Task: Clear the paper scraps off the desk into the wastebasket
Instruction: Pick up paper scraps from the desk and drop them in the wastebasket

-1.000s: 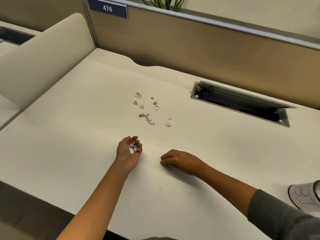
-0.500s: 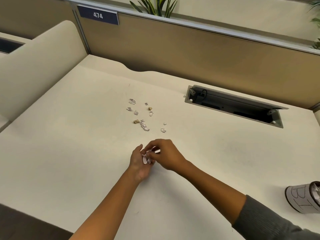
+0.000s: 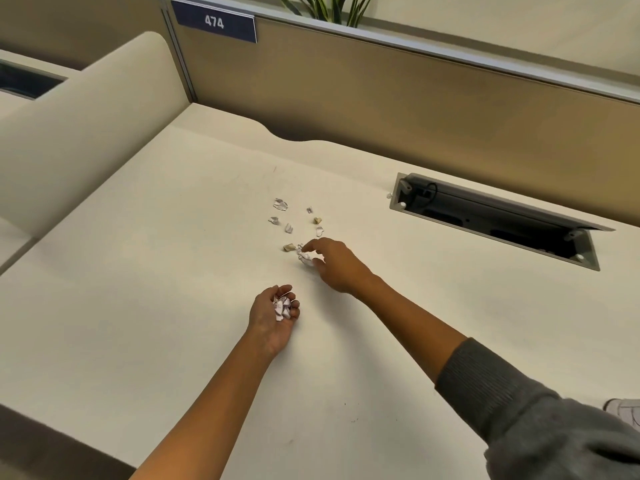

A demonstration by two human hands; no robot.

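White crumpled scraps (image 3: 282, 308) cupped in upturned left hand (image 3: 273, 317), fingers curled round them; right hand (image 3: 334, 263) pinching white scrap (image 3: 305, 258) on cream desk (image 3: 138, 271), near scattered bits (image 3: 280, 204).

Flat cream-white laminate worktop (image 3: 173, 271): plain, few tiny dark specks. Small crumpled paper scraps (image 3: 280, 204) on it: white with faint purple marks; two small folded scraps (image 3: 289, 247) tan. Bunch of white-and-purple scraps (image 3: 282, 307) in left hand. Rear fabric partition panel (image 3: 381, 98): tan-brown, grey metal top rail. Rectangular sign (image 3: 214, 21): dark navy, white digits 474. Ribbed knit sleeve (image 3: 502, 400): grey. Cable hatch (image 3: 491, 216): grey frame, black inside. Plant leaves (image 3: 332, 8): green.
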